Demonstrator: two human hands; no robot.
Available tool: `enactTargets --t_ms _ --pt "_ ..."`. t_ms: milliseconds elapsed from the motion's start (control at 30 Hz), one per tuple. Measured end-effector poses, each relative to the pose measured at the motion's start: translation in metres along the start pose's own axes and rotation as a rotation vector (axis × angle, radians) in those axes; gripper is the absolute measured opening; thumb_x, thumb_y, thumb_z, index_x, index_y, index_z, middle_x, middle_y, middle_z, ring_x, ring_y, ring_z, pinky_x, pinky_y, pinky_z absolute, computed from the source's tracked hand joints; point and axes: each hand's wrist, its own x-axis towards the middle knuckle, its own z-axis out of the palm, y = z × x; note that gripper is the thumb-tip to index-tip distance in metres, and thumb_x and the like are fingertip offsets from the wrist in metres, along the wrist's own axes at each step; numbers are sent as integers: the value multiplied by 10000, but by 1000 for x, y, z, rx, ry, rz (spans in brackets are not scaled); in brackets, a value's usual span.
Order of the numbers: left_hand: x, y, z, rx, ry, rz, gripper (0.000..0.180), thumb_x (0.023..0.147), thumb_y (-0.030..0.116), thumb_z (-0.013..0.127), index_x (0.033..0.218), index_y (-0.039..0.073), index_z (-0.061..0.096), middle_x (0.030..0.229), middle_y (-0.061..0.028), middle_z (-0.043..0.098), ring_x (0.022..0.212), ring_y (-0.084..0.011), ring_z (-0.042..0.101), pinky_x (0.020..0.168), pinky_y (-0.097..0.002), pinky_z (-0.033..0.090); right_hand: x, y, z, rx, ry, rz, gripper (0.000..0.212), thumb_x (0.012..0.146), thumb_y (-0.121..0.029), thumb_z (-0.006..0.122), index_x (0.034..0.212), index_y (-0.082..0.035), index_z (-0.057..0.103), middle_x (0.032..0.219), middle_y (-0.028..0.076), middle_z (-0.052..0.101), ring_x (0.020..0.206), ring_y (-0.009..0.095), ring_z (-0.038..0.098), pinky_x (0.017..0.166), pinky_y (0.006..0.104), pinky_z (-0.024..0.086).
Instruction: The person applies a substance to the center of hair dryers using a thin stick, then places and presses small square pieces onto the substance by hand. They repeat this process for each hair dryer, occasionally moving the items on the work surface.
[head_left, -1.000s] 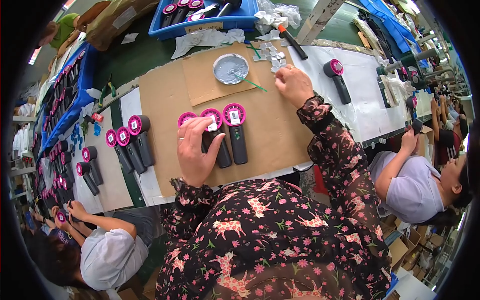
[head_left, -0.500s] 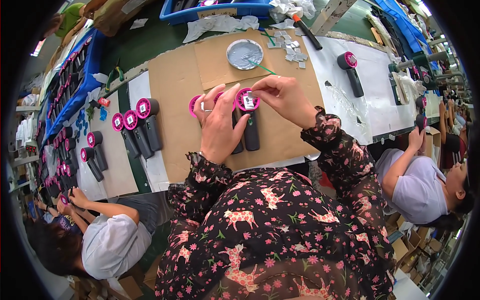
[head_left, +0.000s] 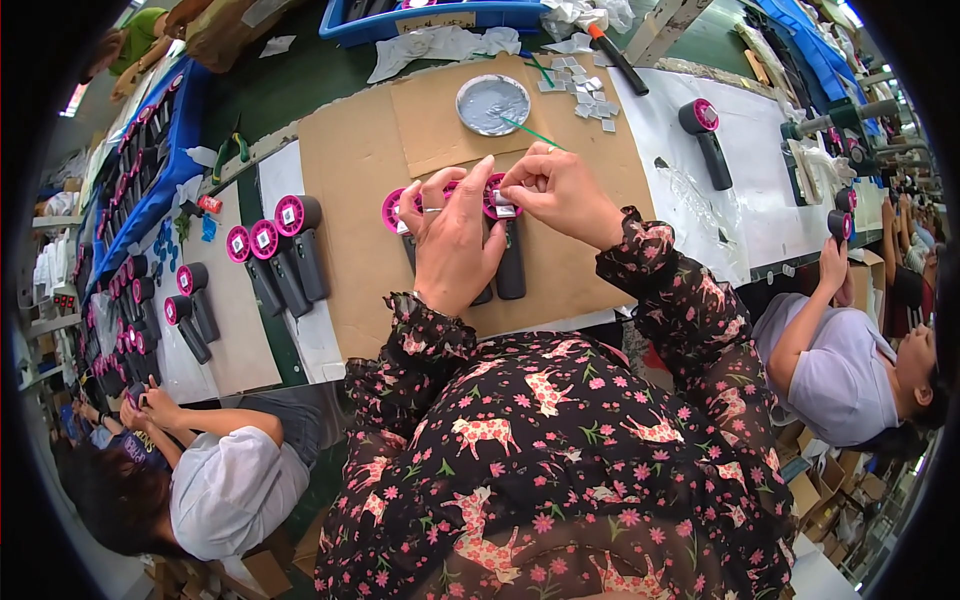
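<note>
Several dark grey handheld fans with round pink heads lie side by side on the brown cardboard (head_left: 345,200), partly covered by my hands. My left hand (head_left: 455,245) rests over the middle ones, fingers spread and fingertips at the pink heads. My right hand (head_left: 570,200) pinches a small grey square piece (head_left: 504,198) against the head of the rightmost fan (head_left: 510,265). Most of that piece is hidden by my thumb and finger. A white label shows below it on the head.
Ahead stands a round dish of grey paste (head_left: 470,105) with a green stick (head_left: 530,132). Small square pieces (head_left: 590,100) lie right of it, near an orange-and-black tool (head_left: 622,65). More fans (head_left: 285,265) lie left; another fan (head_left: 708,150) lies right. People work on both sides.
My right fingers have come down closer onto the head of the rightmost fan. My left hand has shifted slightly right, uncovering more of the leftmost fan.
</note>
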Motion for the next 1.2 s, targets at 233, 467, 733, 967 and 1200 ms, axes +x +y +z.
enactTargets --t_ms 233,467,733,967,1200 --pt "3 0 0 -29 13 18 859 844 155 850 1625 124 493 1359 -8 746 1422 -253 507 1246 -577 189 3 -8 2 -36 -11 57 118 927 -117 843 974 -16 806 902 40 657 844 146 609 713 318 495" --pt "4 0 2 -9 4 16 841 846 164 858 1605 125 498 1359 7 757 1421 -250 514 1264 -585 169 9 -12 0 -112 -59 201 161 905 -164 838 936 -19 776 897 125 711 889 278 714 845 411 581" --pt "-2 1 -7 12 -10 -28 884 827 251 929 1604 127 527 1401 -24 710 1422 -263 531 1281 -578 156 5 0 -9 -51 38 16 161 921 -144 872 954 -18 777 879 100 707 771 200 665 730 381 551" --pt "-17 -18 -25 24 123 -44 857 842 317 950 1584 135 561 1412 -33 684 1427 -257 540 1301 -560 134 11 83 -92 -627 314 360 291 937 -307 835 1014 -28 826 937 161 818 874 287 803 818 415 617" --pt "-29 -25 -30 49 138 -99 841 853 341 950 1575 144 567 1412 -36 684 1433 -251 538 1304 -546 126 17 125 -101 -559 316 414 346 891 -345 858 999 -18 827 955 179 821 908 336 798 864 437 619"
